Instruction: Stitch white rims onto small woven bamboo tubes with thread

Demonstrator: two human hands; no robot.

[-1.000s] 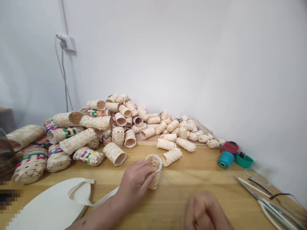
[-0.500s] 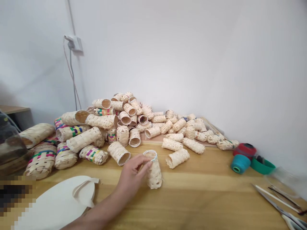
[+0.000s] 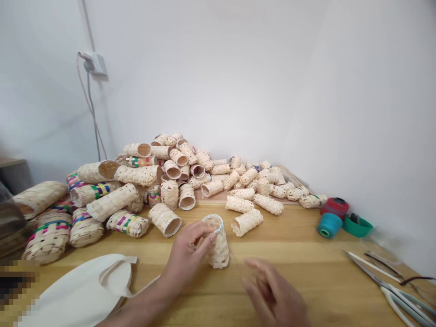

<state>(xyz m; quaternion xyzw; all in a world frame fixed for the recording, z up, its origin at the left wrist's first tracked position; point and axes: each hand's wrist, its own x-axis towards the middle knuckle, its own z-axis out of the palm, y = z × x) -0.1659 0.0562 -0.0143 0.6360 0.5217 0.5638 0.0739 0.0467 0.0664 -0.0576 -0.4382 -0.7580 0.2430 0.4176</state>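
A small woven cylinder [image 3: 219, 250] with a blue-and-white stitched rim tilts slightly near the middle of the wooden table. Its open end faces up. My left hand [image 3: 187, 250] pinches the left side of this rim between thumb and fingers. To the lower right, my right hand [image 3: 272, 293] is blurred, its thumb and fingers curled toward each other. A faint thread seems to run between the cylinder and my right hand; what those fingers hold is too small to make out. Another woven cylinder [image 3: 164, 220] lies just behind my left hand.
Behind is a large heap of woven cylinders [image 3: 136, 175]. At the right are a blue thread spool [image 3: 329, 225], a red spool [image 3: 335, 206], a green ring [image 3: 357, 226] and scissors [image 3: 391, 290]. A white round sheet [image 3: 81, 290] with a strip lies front left.
My right hand has come into view at the lower right. The scene has shifted left as the head turned. My left hand stays on the cylinder's rim.
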